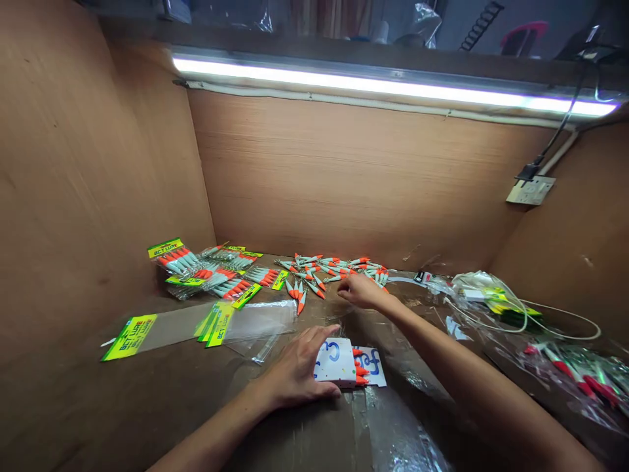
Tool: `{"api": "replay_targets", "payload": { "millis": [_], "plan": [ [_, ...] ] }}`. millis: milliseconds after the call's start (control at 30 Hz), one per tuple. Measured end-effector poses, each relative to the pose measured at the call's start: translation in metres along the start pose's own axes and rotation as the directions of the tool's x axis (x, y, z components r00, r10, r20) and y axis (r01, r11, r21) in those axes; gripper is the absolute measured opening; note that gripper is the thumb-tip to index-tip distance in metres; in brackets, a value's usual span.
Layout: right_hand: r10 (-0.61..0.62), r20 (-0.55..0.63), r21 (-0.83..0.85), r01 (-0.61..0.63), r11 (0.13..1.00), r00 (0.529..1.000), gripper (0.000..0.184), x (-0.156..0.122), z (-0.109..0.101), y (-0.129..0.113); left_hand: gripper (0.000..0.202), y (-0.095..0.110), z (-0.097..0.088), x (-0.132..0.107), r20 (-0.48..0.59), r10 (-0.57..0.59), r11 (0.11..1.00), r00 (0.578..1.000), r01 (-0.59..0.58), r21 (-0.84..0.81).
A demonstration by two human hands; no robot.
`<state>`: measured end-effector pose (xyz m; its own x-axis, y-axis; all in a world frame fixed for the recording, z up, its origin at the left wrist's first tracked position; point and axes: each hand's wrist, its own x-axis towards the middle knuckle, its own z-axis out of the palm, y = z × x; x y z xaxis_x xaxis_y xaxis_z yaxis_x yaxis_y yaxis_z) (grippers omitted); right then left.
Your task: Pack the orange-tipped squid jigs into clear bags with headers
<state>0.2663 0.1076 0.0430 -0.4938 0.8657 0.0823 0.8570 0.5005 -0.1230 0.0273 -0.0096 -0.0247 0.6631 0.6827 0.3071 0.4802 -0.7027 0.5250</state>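
My left hand (pixel 302 367) grips a small white cardboard holder (pixel 334 360) with blue handwriting, thumb along its near side and fingers at the far side. Orange tips of fishing lures (pixel 361 371) stick out of its right end, over a white flap. My right hand (pixel 358 290) reaches to the near edge of a loose pile of orange-and-white fishing lures (pixel 314 267). Its fingers are curled together; whatever is between them is hidden. A few lures (pixel 301 298) lie apart at the pile's near left.
Packed lure bags (pixel 177 259) are heaped at the back left. Flat clear bags with yellow-green headers (pixel 130 335) lie in front of them. Plastic packaging and a white cord (pixel 523 321) are at right, near red-and-white items (pixel 574 377). Wooden walls enclose the bench.
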Motion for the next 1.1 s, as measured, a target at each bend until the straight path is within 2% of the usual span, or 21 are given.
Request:
{"api": "replay_targets", "payload": {
  "millis": [67,167,300,400,533,600,667,733,833,967,1100],
  "plan": [
    [0.070,-0.073,-0.077,-0.076,0.994,0.995,0.021,0.028,0.004,-0.003,0.100,0.003,-0.004,0.001,-0.011,-0.013,1.000,1.000,0.013,0.012],
    [0.103,-0.119,-0.152,-0.121,0.981,0.987,0.020,0.051,0.012,-0.005,0.100,0.005,-0.008,0.000,-0.018,-0.034,0.999,0.999,0.034,0.037],
    [0.077,-0.161,-0.168,-0.104,0.980,0.984,0.016,0.058,0.016,-0.005,0.106,0.002,-0.009,-0.003,0.006,-0.043,0.997,0.999,0.042,0.063],
    [0.062,-0.224,-0.104,-0.087,0.991,0.973,0.020,0.052,0.011,-0.006,0.103,0.000,-0.008,-0.004,0.022,-0.029,0.999,0.999,0.028,0.032],
    [0.066,-0.296,0.043,-0.056,0.998,0.953,0.033,0.013,0.001,-0.003,0.103,-0.003,-0.007,-0.001,-0.039,0.015,0.999,0.999,-0.017,-0.048],
    [0.052,-0.298,0.162,-0.003,0.987,0.953,0.037,-0.022,-0.004,0.002,0.104,-0.004,-0.006,0.001,-0.078,0.006,0.996,0.997,-0.012,-0.085],
    [0.024,-0.269,0.360,0.078,0.930,0.963,0.034,-0.062,-0.006,0.009,0.105,-0.003,-0.006,0.003,-0.103,-0.018,0.993,0.995,0.005,-0.120],
    [0.037,-0.236,0.442,0.073,0.894,0.971,0.028,-0.100,-0.005,0.016,0.104,-0.001,-0.006,0.004,-0.111,-0.038,0.989,0.993,0.021,-0.147],
    [0.098,-0.192,0.447,-0.002,0.894,0.977,0.023,-0.141,0.002,0.026,0.101,0.004,-0.006,0.006,-0.108,-0.066,0.983,0.992,0.047,-0.177],
    [0.137,-0.190,0.411,-0.048,0.910,0.972,0.020,-0.162,0.014,0.031,0.097,0.009,-0.007,0.009,-0.102,-0.084,0.978,0.991,0.063,-0.199],
    [0.110,-0.239,0.276,-0.041,0.960,0.965,0.018,-0.158,0.021,0.018,0.098,0.010,-0.001,0.010,-0.099,-0.052,0.979,0.994,0.032,-0.201]
  ]
}}
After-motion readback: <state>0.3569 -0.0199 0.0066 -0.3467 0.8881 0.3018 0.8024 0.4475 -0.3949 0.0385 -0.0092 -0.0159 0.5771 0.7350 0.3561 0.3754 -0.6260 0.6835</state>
